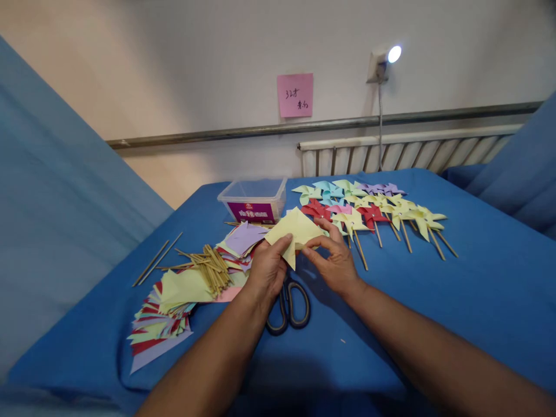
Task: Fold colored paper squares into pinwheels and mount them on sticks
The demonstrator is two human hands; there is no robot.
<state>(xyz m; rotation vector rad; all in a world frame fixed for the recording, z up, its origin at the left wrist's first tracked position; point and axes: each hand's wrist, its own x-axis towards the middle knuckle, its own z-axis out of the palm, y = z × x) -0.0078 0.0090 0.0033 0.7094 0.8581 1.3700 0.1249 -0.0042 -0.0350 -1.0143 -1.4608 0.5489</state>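
1. Pinching a sheet of pale yellow paper (297,226) between them, a person's two bare hands meet above the blue-covered counter (438,324), its pointed corner hanging downward.
2. The left hand (267,271) forms a firm grip at the paper's lower left: its thumb (281,245) lies across the top face, the other fingers curled beneath.
3. The right hand (339,263) comes in from the opposite side, its grip narrow, with thumb and bent fingers closed on the sheet's right edge.
4. Both bare forearms reach forward from the near side, slanting inward toward the paper.
5. Black-handled scissors (287,301) lie just below the hands, blades hidden from where I stand.
6. To the left lie wooden sticks (212,272) and piled colored papers (163,324); behind the right hand, finished pinwheels (350,223) spread out in rows.
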